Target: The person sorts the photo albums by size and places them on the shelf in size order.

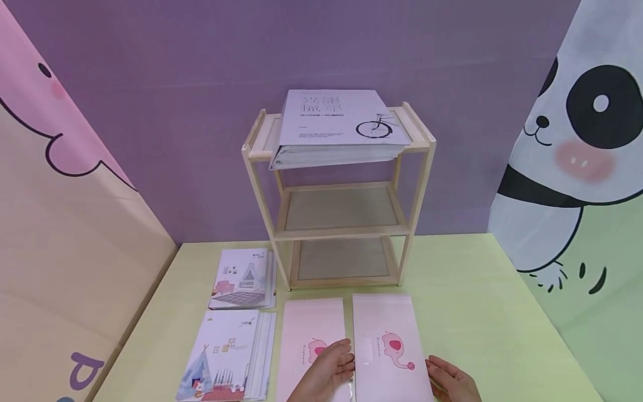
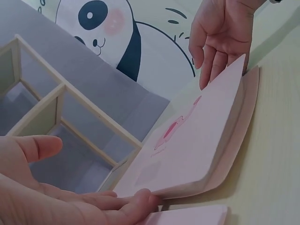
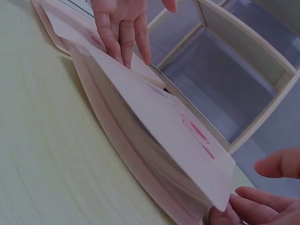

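A pink notebook with an elephant on its cover [image 1: 394, 349] lies on the table between my two hands. At its left edge is my left hand [image 1: 326, 369], with the fingers nearly straight and the fingertips right at the edge in the left wrist view. My right hand [image 1: 452, 381] is at the opposite edge, fingers loosely bent, fingertips against the side of the notebook [image 3: 154, 126]. The cover stands a little apart from the one below along the near side. A second pink notebook [image 1: 298, 340] lies to the left, partly hidden by my left hand.
Two stacks of illustrated notebooks, a rear one [image 1: 241, 279] and a front one [image 1: 218, 354], lie at the left. Behind stands a wooden three-tier shelf [image 1: 344, 233] with a large white book [image 1: 336, 117] on top. Printed fabric walls close off the back and sides.
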{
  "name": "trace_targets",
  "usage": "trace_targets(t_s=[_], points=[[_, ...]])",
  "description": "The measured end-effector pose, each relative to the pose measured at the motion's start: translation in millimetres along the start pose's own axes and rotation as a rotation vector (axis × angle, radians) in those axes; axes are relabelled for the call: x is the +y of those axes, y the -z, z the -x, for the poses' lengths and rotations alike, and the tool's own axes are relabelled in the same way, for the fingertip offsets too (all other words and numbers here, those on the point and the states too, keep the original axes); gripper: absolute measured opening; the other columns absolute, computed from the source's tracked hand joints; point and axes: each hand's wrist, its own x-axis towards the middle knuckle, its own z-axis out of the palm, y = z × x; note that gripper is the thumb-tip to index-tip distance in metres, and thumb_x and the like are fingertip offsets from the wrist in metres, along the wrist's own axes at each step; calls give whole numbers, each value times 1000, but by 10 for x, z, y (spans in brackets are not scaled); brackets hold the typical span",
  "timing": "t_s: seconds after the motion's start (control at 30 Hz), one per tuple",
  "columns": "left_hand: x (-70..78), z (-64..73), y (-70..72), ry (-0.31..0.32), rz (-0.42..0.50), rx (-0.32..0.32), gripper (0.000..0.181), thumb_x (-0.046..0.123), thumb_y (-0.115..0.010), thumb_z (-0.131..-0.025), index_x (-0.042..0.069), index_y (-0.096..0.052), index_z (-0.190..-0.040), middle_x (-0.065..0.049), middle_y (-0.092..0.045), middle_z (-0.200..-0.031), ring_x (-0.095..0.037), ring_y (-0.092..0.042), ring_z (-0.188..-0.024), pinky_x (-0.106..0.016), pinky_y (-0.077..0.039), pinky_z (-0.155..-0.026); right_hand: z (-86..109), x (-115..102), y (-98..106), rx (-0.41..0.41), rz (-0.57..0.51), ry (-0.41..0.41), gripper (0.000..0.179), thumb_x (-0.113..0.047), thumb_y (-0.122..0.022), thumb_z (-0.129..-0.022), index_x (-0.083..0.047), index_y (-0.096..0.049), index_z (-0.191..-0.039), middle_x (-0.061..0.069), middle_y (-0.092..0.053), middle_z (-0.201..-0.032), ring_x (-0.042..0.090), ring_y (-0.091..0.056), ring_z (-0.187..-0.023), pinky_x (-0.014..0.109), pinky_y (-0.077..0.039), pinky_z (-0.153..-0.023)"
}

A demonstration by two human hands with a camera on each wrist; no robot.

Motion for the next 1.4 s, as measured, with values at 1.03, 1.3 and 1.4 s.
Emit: trace_targets(t_s=[1.03,1.3,1.4], points=[[-131,-5,105,-26,169,-34,47,19,-39,-97,-18,-41,-127,-29,-56,-121,-31,-56,-113,-44,-41,-100,-152,154,60,53,-18,38,78,-1,-80,-69,13,-40,-134,11,-68,-105,7,-63,-85,29,-54,-78],[-145,-8,112,-22,189,-31,43,15,-45,-97,-18,-43,-125,-21,-63,-111,-22,-62,-102,-32,-50,-89,-111,171,52,63,2,7,87,-15,-86,-65,11,-42,-135,15,-68,-107,12,-65,-84,32,-55,-76],[-138,2,107,-18,259,-34,37,10,-48,-96,-15,-45,-123,-9,-67,-102,-13,-65,-90,-26,-52,-82,-95,172,45,24,-37,-5,86,-18,-85,-67,12,-41,-134,9,-69,-101,17,-66,-85,35,-55,-77]])
